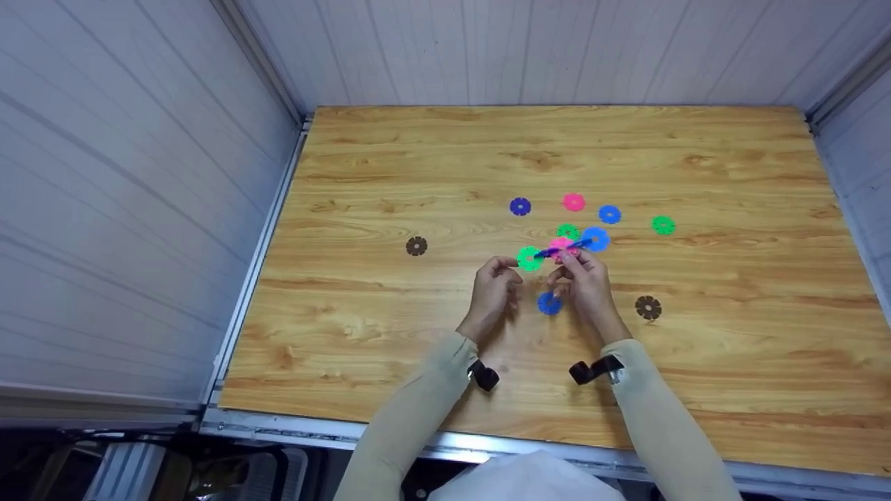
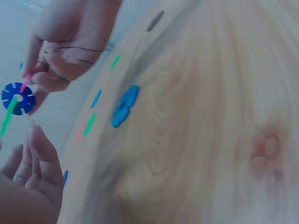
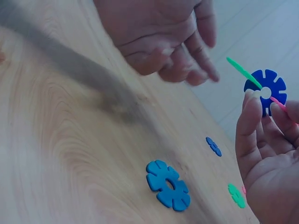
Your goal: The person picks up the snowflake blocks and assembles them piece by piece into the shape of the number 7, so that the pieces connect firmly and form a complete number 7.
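Note:
My right hand pinches a pink slotted disc between thumb and finger, above the table. That disc belongs to a joined chain of snowflake-like plastic discs. Toward the left, a dark blue disc slots onto it edge-on, then a bright green disc at the end. On its right come an edge-on blue disc and a flat-facing blue disc. My left hand is beside the green end, fingers loosely bent and holding nothing. Beneath the hands lies a single blue disc, partly covered by right fingers.
Loose discs lie on the wooden table: brown ones at left and right, purple, pink, blue, and green ones near the chain and farther right. Panel walls enclose the back and sides.

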A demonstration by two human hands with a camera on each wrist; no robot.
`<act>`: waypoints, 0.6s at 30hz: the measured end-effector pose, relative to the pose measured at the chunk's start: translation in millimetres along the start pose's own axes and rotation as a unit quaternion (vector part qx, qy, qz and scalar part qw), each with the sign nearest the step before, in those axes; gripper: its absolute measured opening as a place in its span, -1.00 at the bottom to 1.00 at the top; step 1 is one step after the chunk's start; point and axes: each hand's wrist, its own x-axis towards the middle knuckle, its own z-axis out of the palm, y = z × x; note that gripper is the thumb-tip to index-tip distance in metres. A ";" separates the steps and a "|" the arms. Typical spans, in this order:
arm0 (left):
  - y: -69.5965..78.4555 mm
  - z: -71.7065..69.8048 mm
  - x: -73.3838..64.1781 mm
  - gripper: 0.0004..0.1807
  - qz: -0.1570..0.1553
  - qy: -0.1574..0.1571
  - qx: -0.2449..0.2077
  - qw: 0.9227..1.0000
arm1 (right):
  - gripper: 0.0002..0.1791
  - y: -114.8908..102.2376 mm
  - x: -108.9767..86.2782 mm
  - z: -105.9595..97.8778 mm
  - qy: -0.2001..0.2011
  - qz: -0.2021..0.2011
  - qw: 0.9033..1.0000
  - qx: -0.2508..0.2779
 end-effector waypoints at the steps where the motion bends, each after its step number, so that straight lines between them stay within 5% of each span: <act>1: -3.3 1.0 0.9 -0.74 0.008 -0.005 0.046 0.999 | -0.76 -0.4 -0.1 0.7 -0.001 -0.001 1.000 -0.003; 3: -8.1 3.8 2.2 -0.73 0.025 -0.023 0.156 0.987 | -0.76 -1.2 -0.3 1.6 -0.002 -0.001 1.000 -0.005; 6: -12.5 11.3 2.3 -0.70 0.037 -0.054 0.307 0.949 | -0.78 -1.6 -0.8 2.0 -0.002 0.000 1.000 -0.005; 11: -14.1 26.4 -1.1 -0.63 0.070 -0.078 0.500 0.860 | -0.80 -1.3 -0.4 2.0 0.001 0.000 1.000 -0.008; 13: -14.5 30.1 -3.3 -0.67 0.084 -0.080 0.546 0.830 | -0.80 -1.1 -0.4 1.9 -0.002 0.001 1.000 -0.010; 15: -14.2 32.0 -6.0 -0.70 0.083 -0.079 0.571 0.813 | -0.80 -0.9 -0.5 1.9 -0.003 0.005 1.000 -0.011; 18: -13.4 32.7 -9.0 -0.74 0.069 -0.078 0.572 0.814 | -0.79 -1.5 -0.2 1.4 -0.002 0.003 1.000 -0.011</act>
